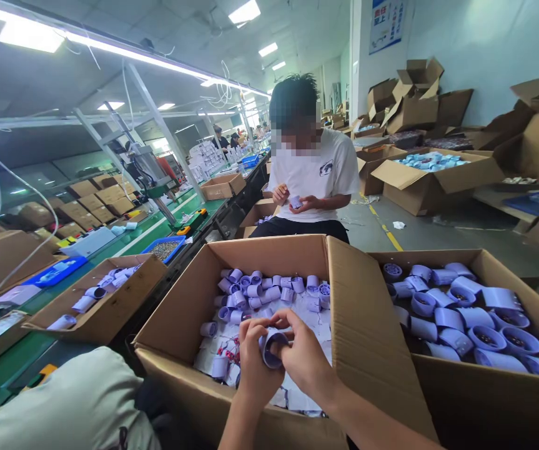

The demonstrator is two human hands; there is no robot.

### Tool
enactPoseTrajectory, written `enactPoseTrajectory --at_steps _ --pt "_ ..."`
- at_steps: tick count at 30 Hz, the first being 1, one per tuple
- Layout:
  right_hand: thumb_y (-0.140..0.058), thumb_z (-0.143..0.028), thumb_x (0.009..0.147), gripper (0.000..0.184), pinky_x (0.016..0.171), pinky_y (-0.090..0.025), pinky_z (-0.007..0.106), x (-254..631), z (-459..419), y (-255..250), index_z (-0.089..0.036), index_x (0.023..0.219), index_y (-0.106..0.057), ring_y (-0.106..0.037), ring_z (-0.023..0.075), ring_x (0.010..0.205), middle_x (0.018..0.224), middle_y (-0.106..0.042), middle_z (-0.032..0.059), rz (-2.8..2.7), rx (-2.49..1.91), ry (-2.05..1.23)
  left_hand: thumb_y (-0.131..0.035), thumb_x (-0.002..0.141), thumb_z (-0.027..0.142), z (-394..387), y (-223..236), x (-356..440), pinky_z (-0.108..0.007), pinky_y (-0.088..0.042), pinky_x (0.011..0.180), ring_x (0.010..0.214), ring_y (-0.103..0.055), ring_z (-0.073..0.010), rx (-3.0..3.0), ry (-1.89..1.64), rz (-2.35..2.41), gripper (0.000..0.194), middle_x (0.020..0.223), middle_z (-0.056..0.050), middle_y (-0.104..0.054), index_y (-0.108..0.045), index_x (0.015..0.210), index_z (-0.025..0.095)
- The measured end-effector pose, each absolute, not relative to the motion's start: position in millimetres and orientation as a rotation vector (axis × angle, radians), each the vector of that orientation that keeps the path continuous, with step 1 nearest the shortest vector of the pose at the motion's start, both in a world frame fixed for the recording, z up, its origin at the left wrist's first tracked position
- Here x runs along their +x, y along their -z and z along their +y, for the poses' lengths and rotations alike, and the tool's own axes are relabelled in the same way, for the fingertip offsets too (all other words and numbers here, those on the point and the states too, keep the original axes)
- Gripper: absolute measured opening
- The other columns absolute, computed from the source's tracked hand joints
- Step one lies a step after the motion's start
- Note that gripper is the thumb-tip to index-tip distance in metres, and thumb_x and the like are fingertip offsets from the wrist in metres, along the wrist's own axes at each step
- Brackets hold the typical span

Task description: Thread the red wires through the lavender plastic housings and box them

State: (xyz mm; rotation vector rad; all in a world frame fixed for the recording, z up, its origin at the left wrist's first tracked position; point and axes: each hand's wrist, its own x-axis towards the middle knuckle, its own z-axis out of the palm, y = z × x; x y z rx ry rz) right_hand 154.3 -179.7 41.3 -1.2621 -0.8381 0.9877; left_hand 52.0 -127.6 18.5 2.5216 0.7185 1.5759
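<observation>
Both my hands meet over the near part of an open cardboard box [175, 315]. My left hand [254, 359] is wrapped round a lavender plastic cup-shaped housing [269, 353], its open mouth tilted toward me. My right hand [304, 350] grips the same housing from the right, fingers at its rim and thumb by the opening. Whether the right fingers hold a smaller part is hidden. Inside the box, similar housings [253, 290] lie heaped at the far end over white sheets [304, 319]. Red wires [232, 351] and a single housing [220, 367] lie left of my hands.
To the right, another box [442, 255] holds larger lavender housings [449, 319]. A co-worker [313, 181] sits opposite, handling a similar part. At left, a conveyor [182, 219] carries a box of housings [110, 275] and a blue tray [168, 240]. Someone's pale-clothed body [63, 406] is close at lower left.
</observation>
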Motion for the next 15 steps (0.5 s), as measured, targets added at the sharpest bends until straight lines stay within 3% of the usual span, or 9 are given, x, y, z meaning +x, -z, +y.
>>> enactPoseTrajectory --at_steps 5,10,15 --pt "-0.052 -0.001 0.057 0.036 0.058 -0.051 0.023 156.2 -176.2 -43.1 -0.021 0.086 -0.061 -0.064 0.0140 0.063 0.081 -0.066 -0.0010 -0.845 -1.282 -0.992 -0.054 0.060 0.002 -125.0 -17.1 50.3 -0.032 -0.051 0.069 0.082 -0.057 -0.0195 2.437 -1.496 0.676 0.041 0.091 -0.003 -0.061 -0.045 0.094 0.023" --pt "-0.063 -0.012 0.071 0.039 0.076 -0.058 0.029 176.4 -196.7 -64.0 -0.026 0.107 -0.065 -0.068 0.0196 0.095 0.106 -0.070 0.0044 -1.066 -1.158 -0.990 -0.070 0.064 0.012 -131.2 -28.8 47.8 -0.030 -0.055 0.071 0.087 -0.062 -0.0176 1.992 -1.315 0.765 0.047 0.107 -0.005 -0.055 -0.045 0.102 0.024" --pt "-0.067 -0.024 0.079 0.054 0.095 -0.055 0.039 194.9 -223.5 -67.3 -0.032 0.131 -0.055 -0.061 0.0242 0.118 0.135 -0.059 0.0064 -1.391 -1.161 -0.781 -0.076 0.067 0.016 -149.0 -41.4 51.3 -0.031 -0.056 0.075 0.092 -0.060 -0.0170 1.688 -1.126 0.734 0.053 0.113 -0.004 -0.048 -0.042 0.105 0.028"
